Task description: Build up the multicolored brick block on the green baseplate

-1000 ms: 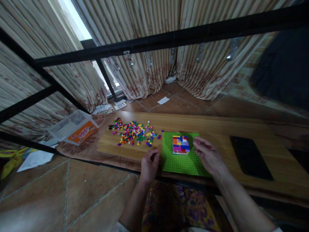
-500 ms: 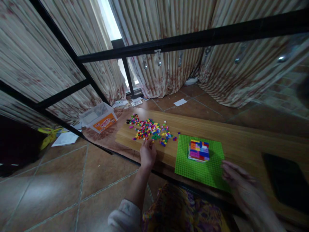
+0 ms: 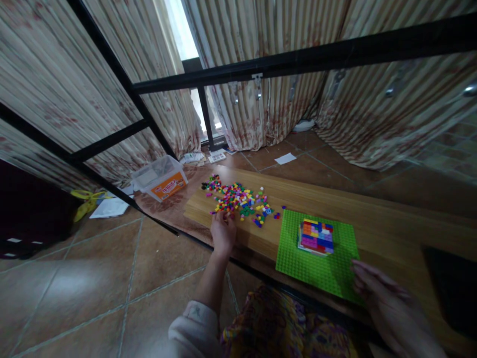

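Observation:
At the near edge of a loose pile of small coloured toy bricks, my left hand has its fingers curled down and bunched together; whatever they pinch is too small to make out. A green baseplate lies on the wooden board, bearing a low block of stacked multicoloured bricks. My right hand is by the baseplate's right edge. Its thumb and fingers are drawn together, and I cannot tell what, if anything, is between them.
Past the pile on the left stands a clear plastic tub with an orange label. A dark flat object lies on the wooden board at the right. Black metal bars cross in front of striped curtains. Papers lie on the tiled floor.
The view has swung slightly left, shifting everything rightward in the picture. My left hand has moved a little left along the near edge of the brick pile. My right hand stays beside the baseplate.

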{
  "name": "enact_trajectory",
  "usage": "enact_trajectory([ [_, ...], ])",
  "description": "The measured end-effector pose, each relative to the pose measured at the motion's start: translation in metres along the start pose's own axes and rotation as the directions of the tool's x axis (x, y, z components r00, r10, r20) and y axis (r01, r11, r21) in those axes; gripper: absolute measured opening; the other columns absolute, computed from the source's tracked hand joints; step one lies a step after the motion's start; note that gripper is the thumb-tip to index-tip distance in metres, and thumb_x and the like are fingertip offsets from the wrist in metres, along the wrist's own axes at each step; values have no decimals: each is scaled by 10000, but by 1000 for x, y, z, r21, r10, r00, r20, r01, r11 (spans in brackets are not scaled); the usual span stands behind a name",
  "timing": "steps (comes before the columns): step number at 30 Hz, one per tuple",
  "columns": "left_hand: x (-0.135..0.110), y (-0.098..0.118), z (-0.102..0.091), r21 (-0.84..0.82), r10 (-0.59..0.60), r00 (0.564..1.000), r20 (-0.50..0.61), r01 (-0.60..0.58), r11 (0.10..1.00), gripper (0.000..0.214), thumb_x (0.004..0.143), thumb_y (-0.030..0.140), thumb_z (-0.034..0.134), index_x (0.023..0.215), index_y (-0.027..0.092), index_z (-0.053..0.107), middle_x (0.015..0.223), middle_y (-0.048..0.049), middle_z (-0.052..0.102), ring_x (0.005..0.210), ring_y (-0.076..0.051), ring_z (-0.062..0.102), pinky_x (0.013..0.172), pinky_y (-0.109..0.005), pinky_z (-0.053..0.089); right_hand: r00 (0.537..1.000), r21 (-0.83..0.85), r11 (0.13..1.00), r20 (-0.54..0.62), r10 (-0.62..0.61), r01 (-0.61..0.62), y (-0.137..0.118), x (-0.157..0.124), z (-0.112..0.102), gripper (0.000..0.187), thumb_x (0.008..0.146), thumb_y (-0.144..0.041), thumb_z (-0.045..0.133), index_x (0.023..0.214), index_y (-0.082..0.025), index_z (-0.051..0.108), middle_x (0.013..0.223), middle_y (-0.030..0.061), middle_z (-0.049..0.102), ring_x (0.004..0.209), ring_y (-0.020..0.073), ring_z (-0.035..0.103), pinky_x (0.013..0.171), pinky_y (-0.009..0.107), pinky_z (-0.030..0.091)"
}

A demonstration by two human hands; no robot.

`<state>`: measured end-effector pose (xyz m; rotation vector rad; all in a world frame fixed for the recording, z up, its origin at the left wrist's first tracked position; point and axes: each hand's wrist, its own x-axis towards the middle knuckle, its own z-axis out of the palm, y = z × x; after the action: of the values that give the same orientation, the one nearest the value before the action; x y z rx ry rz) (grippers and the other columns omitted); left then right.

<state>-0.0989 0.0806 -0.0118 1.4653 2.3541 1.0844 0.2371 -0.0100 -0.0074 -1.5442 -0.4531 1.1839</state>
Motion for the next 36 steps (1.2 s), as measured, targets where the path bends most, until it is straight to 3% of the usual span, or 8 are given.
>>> enact_trajectory([
  [5,17,-2,-3,141,20,997,74,-31,990,208,842,153,519,956,147,693,973,-140,675,917,-254,647,831,-354,492,1000,-17,1000,-1,-5,5,2,-1,0,416,452,-440,893,803,-243,786,796,14,643,630,94,486,475,162,456],
  [15,21,4,-6,152,28,995,101,-43,987,205,875,174,498,887,155,702,912,-143,692,879,-263,653,792,-356,487,998,-27,998,28,-48,49,4,-2,-4,398,468,-435,885,806,-250,783,749,6,648,609,100,497,490,184,448],
  [18,6,11,-16,59,19,994,106,-26,998,188,889,204,505,892,165,690,859,-103,707,818,-228,668,761,-322,488,991,-87,988,28,-129,131,1,-6,-1,389,532,-480,853,830,-242,779,700,9,642,597,117,503,495,219,432],
  [21,-30,29,-24,-176,40,980,196,-5,984,157,880,248,540,934,189,674,777,-44,709,705,-189,672,665,-275,480,972,-255,938,46,-231,235,-3,-18,11,352,633,-514,791,857,-243,775,683,14,655,638,149,552,559,252,459],
  [24,-73,53,-24,-409,207,894,397,-29,912,125,869,265,563,881,206,672,748,-12,698,656,-152,652,611,-236,471,927,-289,885,204,-315,365,-5,-35,32,258,700,-484,746,834,-264,767,864,38,735,811,209,654,724,318,529],
  [29,-111,83,-18,-580,311,739,597,130,804,119,847,273,599,856,213,701,758,-9,699,677,-144,633,625,-233,504,762,-293,750,504,-406,593,-8,-57,57,209,847,-329,625,1018,-301,742,1031,32,720,977,201,662,838,319,532],
  [31,-113,89,-17,-609,320,696,643,210,765,124,839,292,615,854,209,706,764,-14,703,686,-149,636,633,-243,520,724,-289,711,534,-436,641,-9,-60,58,233,858,-279,600,1048,-307,734,1023,29,714,961,188,666,829,308,536],
  [36,-110,99,-20,-599,266,618,740,424,679,164,761,332,713,835,187,692,713,-7,683,621,-124,613,606,-240,517,708,-266,697,520,-478,666,-12,-60,54,209,866,-257,593,1013,-297,736,949,25,712,862,163,678,740,271,548],
])
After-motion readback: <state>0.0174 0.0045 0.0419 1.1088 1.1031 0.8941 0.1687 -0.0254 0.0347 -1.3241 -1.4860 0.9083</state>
